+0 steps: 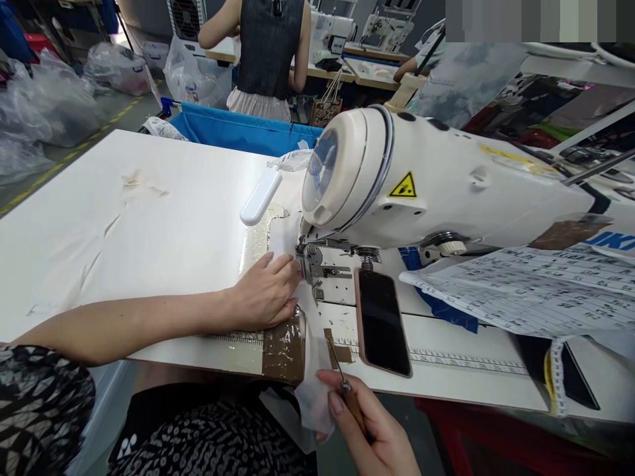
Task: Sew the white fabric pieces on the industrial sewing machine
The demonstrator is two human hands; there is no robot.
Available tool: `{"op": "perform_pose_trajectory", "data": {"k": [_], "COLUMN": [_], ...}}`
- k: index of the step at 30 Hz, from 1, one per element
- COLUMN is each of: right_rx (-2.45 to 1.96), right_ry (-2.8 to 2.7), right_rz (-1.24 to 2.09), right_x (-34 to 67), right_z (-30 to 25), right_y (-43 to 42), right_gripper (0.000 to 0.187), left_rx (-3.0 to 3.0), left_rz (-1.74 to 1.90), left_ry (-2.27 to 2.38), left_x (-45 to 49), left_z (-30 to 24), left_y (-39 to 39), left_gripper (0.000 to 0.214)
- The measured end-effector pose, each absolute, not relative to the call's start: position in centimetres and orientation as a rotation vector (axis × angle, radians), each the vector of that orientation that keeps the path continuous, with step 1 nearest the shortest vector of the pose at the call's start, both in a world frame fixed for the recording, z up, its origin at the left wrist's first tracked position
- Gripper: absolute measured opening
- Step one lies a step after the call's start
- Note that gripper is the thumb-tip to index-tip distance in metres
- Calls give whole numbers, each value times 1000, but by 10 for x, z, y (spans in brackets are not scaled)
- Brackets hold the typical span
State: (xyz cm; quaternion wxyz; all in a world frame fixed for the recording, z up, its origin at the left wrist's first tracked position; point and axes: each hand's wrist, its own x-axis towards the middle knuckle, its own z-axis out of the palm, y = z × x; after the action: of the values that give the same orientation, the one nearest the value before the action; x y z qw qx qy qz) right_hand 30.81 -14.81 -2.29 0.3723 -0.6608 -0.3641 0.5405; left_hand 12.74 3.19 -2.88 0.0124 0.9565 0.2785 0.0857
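Observation:
My left hand lies on a strip of thin white fabric beside the presser foot of a sewing machine. Its fingers rest flat and slightly bent, the tips close to the foot. Below the table's front edge, my right hand is closed around the wooden handle of an awl, whose thin metal spike points up and left. The fabric's lower end hangs over the edge against the fingers of my right hand; whether they also pinch it is partly hidden.
A phone lies right of the needle area, near written paper sheets and a tape measure. A white handheld device and fabric scraps are on the white table. Behind are a blue cloth bin and a person.

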Motion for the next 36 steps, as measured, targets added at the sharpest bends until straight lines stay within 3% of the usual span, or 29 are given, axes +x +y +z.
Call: {"op": "perform_pose_trajectory", "data": {"k": [4, 13, 19, 36], "right_rx": [-1646, -1496, -1588, -1577], "right_ry": [-761, -536, -461, -576], "right_rz": [1292, 1518, 1395, 1274], "right_x": [291, 269, 252, 259], "right_z": [-22, -30, -24, -16], "right_y": [-143, -138, -141, -133], "right_gripper": [38, 55, 65, 48], "left_rx": [3018, 3153, 3131, 3043], "left_rz": [280, 288, 321, 294], "left_ry": [874, 929, 909, 947], "left_x": [128, 132, 130, 126], "left_z": [-28, -28, -29, -33], "left_y": [34, 42, 44, 53], "left_gripper": [42, 36, 35, 41]}}
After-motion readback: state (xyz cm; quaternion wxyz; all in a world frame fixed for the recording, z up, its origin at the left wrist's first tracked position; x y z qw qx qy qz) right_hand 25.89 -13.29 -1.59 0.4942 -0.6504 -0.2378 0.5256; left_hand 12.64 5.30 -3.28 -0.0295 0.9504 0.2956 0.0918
